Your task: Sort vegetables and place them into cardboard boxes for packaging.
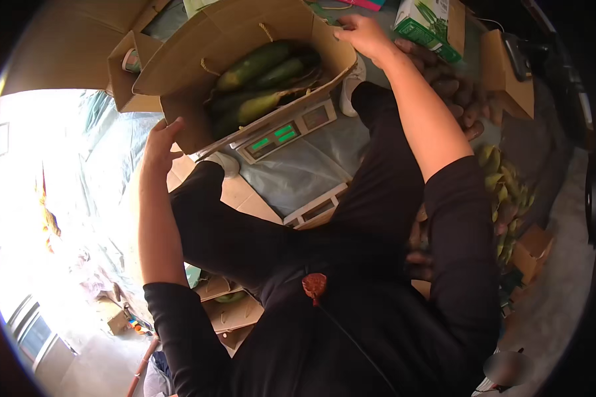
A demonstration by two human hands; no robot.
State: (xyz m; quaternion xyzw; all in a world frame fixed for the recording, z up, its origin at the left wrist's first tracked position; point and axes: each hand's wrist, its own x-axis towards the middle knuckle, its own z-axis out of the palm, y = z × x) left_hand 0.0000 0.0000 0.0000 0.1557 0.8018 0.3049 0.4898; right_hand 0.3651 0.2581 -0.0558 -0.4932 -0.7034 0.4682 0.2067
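Observation:
A cardboard box (179,63) with rope handles stands open-topped before me, its flaps raised. Inside lie several long, thick dark green gourds (271,66), some paler at one end. Under the box is a digital scale (278,137), its display lit green. My left hand (159,145) grips the box's near left corner, with the thumb against the cardboard. At the far right corner, my right hand (367,38) closes its fingertips on the upper edge. Some fingers of both hands are hidden.
Brown tubers (447,86) are heaped at the right, beside leafy greens (503,182). A green-and-white carton (430,26) stands behind them. Another cardboard box (129,73) adjoins the left side. My knees flank the scale, and plastic sheeting (298,175) covers the floor between them.

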